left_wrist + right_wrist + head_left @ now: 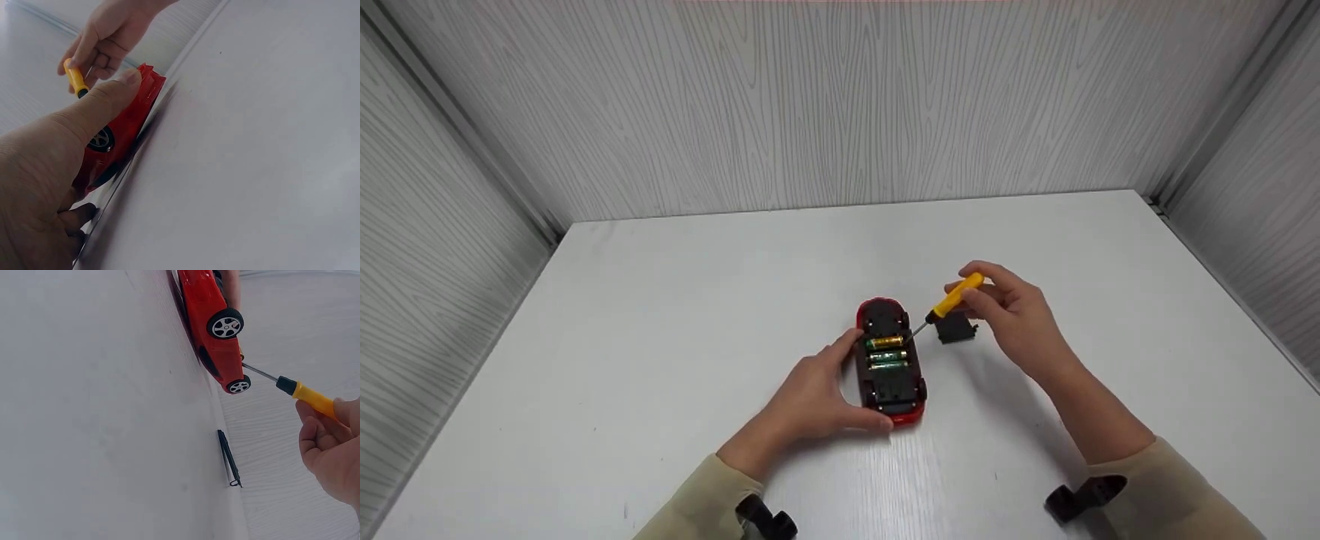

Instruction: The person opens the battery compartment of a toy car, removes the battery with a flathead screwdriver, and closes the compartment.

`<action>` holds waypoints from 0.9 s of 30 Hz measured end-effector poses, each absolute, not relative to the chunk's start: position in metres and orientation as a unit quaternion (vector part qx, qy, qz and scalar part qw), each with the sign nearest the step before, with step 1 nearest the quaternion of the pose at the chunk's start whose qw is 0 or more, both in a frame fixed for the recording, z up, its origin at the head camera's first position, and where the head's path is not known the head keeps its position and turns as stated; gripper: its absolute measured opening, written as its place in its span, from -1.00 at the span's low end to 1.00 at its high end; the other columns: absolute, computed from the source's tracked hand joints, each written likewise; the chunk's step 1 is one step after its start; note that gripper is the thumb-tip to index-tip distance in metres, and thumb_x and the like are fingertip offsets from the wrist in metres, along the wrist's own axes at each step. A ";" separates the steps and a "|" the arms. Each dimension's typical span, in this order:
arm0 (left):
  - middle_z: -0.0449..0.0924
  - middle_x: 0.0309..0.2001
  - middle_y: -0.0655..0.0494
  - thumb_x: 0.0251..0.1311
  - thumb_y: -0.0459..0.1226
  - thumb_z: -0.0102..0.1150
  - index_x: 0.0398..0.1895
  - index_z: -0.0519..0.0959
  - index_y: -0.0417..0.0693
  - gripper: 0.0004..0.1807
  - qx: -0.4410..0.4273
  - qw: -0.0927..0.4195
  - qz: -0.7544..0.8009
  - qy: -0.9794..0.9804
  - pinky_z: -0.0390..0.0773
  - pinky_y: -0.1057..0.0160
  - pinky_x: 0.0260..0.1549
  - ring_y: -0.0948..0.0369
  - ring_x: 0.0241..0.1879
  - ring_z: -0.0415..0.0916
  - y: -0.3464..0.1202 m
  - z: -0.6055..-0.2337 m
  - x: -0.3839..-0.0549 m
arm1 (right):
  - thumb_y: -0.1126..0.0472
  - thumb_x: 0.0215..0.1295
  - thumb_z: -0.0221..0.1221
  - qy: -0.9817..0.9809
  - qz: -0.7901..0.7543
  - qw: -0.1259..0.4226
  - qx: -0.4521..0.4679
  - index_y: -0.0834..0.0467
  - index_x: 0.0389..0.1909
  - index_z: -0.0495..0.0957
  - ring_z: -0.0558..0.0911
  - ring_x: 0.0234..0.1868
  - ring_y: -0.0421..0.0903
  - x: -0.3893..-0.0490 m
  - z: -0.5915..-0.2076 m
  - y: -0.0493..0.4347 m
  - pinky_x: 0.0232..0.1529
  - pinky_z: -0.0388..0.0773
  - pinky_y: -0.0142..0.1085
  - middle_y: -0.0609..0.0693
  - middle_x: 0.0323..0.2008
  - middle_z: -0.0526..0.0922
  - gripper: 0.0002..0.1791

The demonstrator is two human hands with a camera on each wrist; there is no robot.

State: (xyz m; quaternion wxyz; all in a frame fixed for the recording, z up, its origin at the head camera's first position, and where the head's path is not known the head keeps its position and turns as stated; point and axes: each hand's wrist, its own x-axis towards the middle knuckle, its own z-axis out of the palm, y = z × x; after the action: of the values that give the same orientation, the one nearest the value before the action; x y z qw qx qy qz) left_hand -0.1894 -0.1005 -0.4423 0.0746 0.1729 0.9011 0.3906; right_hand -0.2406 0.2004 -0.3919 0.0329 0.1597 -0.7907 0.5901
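Observation:
A red toy car [896, 386] lies upside down on the white table, its black underside facing up. Several batteries [888, 356] sit side by side in its open compartment; the far one looks gold, the nearer ones green. My left hand [817, 394] grips the car from the left, thumb at its near end and fingers along its side. Between thumb and fingers, my right hand [1020, 322] pinches the yellow handle of a screwdriver [958, 295]. Its metal tip reaches the right end of the gold battery. Beside the car lies a black battery cover [956, 328], below the right hand.
The white table [697, 300] extends on both sides of the car. Pale wood-grain panels [840, 105] stand at the back, left and right. Each sleeve carries a black wrist-camera mount [1084, 499].

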 end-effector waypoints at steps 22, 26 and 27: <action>0.41 0.51 0.08 -0.35 0.35 0.69 0.71 0.14 0.20 0.47 0.178 0.067 0.392 0.900 0.32 0.08 0.45 0.18 0.46 0.34 -0.101 -0.443 -0.191 | 0.19 0.70 0.04 -0.734 0.673 -0.068 0.056 0.11 0.32 0.44 0.68 0.22 0.03 -0.248 -0.400 0.209 0.23 0.59 -0.28 0.20 0.30 0.62 -0.70; 0.43 0.49 0.10 -0.34 0.35 0.69 0.70 0.15 0.22 0.45 0.176 0.068 0.393 0.900 0.33 0.08 0.44 0.20 0.44 0.36 -0.101 -0.442 -0.191 | 0.18 0.71 0.03 -0.729 0.679 -0.079 0.043 0.10 0.34 0.42 0.67 0.24 0.03 -0.249 -0.400 0.209 0.24 0.58 -0.30 0.19 0.32 0.61 -0.69; 0.43 0.48 0.11 -0.34 0.35 0.69 0.70 0.15 0.23 0.44 0.175 0.068 0.393 0.900 0.34 0.08 0.44 0.20 0.44 0.36 -0.101 -0.442 -0.191 | 0.18 0.71 0.02 -0.726 0.681 -0.082 0.039 0.10 0.35 0.41 0.66 0.25 0.03 -0.249 -0.400 0.209 0.24 0.58 -0.30 0.18 0.32 0.61 -0.69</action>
State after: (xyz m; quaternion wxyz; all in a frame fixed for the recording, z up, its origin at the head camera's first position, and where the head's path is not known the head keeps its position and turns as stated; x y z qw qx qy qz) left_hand -0.1907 -0.1011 -0.4424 0.0684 0.1754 0.8999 0.3934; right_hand -0.2488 0.2090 -0.3999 -0.0820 0.0393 -0.7264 0.6813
